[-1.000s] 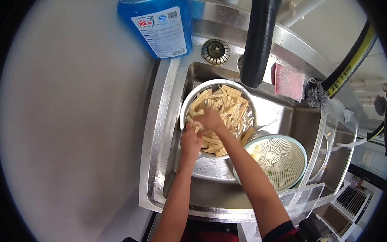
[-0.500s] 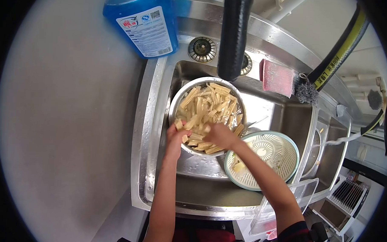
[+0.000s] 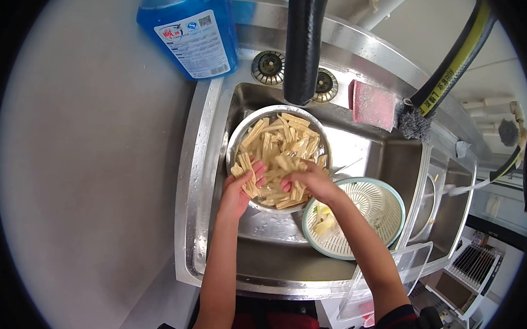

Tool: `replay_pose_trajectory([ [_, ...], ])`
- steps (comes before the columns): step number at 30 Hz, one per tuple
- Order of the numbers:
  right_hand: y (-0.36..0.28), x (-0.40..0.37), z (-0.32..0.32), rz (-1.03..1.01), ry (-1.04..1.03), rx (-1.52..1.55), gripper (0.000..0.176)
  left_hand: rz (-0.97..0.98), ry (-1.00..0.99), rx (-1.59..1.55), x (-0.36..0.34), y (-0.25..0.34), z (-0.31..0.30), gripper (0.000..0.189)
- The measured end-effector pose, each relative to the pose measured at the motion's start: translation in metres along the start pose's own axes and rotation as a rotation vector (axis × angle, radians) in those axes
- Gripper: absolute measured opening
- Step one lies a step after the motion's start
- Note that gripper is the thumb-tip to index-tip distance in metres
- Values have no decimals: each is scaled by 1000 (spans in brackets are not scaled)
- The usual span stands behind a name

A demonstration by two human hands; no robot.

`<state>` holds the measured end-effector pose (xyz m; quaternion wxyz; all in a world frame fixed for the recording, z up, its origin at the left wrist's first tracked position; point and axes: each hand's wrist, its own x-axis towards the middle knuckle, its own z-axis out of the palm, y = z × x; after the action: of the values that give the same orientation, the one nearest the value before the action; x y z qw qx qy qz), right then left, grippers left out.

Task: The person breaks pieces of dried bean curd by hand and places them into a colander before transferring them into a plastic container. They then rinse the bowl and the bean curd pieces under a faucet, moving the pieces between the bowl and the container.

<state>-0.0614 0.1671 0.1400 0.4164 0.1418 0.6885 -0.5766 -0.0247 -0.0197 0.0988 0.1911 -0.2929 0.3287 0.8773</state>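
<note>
A round metal bowl (image 3: pixel 237 127) stands in the sink, holding pale yellow bean curd sticks (image 3: pixel 279 143) in water. At the bowl's near left side, my left hand (image 3: pixel 239 190) holds a few of the sticks across its palm, its fingers partly curled. My right hand (image 3: pixel 310 182) is over the right half of the bowl, fingers bent round some more sticks; motion blurs these pieces a little. Both hands are close together, just above the bowl's contents.
Right of the bowl, a green-rimmed white strainer basket (image 3: pixel 393 227) holds yellowish scraps. A black hose (image 3: pixel 304 50) hangs over the bowl's far edge. Behind are a blue detergent bottle (image 3: pixel 192 40), two drain strainers, a pink sponge (image 3: pixel 373 105) and steel wool (image 3: pixel 416 124). The metal sink (image 3: pixel 261 237) surrounds the bowl.
My left hand has opened out somewhat, showing sticks across its palm. My right hand has shifted slightly and now shows sticks at its fingers. The whole view has moved a little.
</note>
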Motion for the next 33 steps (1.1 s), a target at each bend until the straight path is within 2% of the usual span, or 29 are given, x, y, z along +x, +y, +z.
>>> replay_pose_trajectory([
  [2,-1,-9,-11,-46,-146,685,30,9,-36,-23,-5,1,8,33],
  [4,-3,-14,-13,-70,-138,729,27,7,-103,-2,-8,1,14,31],
  [8,-1,-21,-7,-77,-74,816,19,-60,-91,-117,-8,5,34,22],
  [9,-5,-24,0,-59,-7,785,13,-58,-53,-170,-6,5,38,23],
  [10,-5,-26,1,-58,-5,788,13,-57,-15,-222,-5,4,42,32],
  [11,-4,-28,1,-40,45,739,13,-61,-14,-221,-5,4,46,32],
  [13,-6,-31,6,-39,177,620,18,22,64,11,-9,5,55,44],
  [16,-12,-43,8,-46,194,568,20,44,135,15,-11,-2,70,49],
  [17,-15,-47,7,-46,192,532,27,42,134,18,-13,-4,74,49],
  [20,-23,-63,-2,-75,212,455,27,53,137,67,-17,-12,84,49],
  [22,-26,-84,-20,-113,287,512,24,-14,244,-95,-13,-21,91,49],
  [24,-20,-113,-56,-191,491,575,21,-79,-35,-139,-17,-27,88,40],
  [26,-10,-148,-102,-216,756,539,20,-131,-161,-213,-22,-37,98,32],
  [30,41,-218,-195,-247,1106,415,27,-195,-151,-95,-43,-55,132,29],
  [32,80,-243,-237,-178,1148,326,30,-250,-277,-73,-48,-68,142,32],
  [33,95,-250,-251,-110,1095,312,31,-243,-264,-57,-49,-74,146,32],
])
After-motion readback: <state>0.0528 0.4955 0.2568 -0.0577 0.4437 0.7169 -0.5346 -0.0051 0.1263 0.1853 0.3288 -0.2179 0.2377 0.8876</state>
